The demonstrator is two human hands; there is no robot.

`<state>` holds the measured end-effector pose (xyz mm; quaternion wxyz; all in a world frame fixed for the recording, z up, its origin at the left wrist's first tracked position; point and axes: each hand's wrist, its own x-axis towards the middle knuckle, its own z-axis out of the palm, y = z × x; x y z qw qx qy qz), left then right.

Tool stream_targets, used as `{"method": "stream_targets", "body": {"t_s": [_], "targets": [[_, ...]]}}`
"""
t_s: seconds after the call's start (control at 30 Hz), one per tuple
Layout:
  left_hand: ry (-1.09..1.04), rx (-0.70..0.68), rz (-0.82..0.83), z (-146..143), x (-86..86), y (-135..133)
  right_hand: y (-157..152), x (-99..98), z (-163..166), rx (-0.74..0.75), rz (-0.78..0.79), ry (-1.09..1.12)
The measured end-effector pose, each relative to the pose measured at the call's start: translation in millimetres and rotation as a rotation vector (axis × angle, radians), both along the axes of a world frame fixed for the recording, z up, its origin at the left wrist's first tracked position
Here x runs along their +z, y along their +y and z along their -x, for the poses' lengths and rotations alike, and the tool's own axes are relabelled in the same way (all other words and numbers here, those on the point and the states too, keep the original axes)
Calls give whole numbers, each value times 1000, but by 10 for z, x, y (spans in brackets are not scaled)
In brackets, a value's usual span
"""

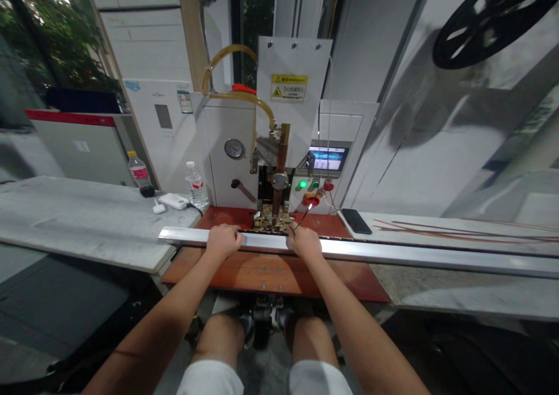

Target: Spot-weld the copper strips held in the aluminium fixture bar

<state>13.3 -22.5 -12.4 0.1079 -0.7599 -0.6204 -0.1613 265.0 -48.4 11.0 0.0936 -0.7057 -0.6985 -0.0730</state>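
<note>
A long silver metal bar (393,250) lies across the reddish-brown board in front of a white machine (290,63). My left hand (223,240) is closed over the bar, left of the machine's copper-coloured head (277,200). Just right of that head, my right hand (304,242) also grips the bar, its fingertips close to the brass-coloured fixture (268,219). The fixture sits right behind the bar, between my hands. Both palms and the undersides of my fingers are hidden.
A phone (356,221) and several thin copper-coloured strips (437,229) lie behind the bar at right. Two bottles, a clear one (196,185) and a dark-drink one (140,173), stand on the left table beside a white power bank (173,201). The machine's screen (329,157) is lit.
</note>
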Motion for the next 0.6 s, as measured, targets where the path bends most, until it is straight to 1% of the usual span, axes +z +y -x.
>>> {"method": "stream_targets", "body": {"t_s": [0.27,0.6], "targets": [[-23,31,43,-22,19,-26,-6,-9,-14,6,-5,8],[-17,23,15,-49,24,-55,6,-61,-45,14,-51,-7]]}}
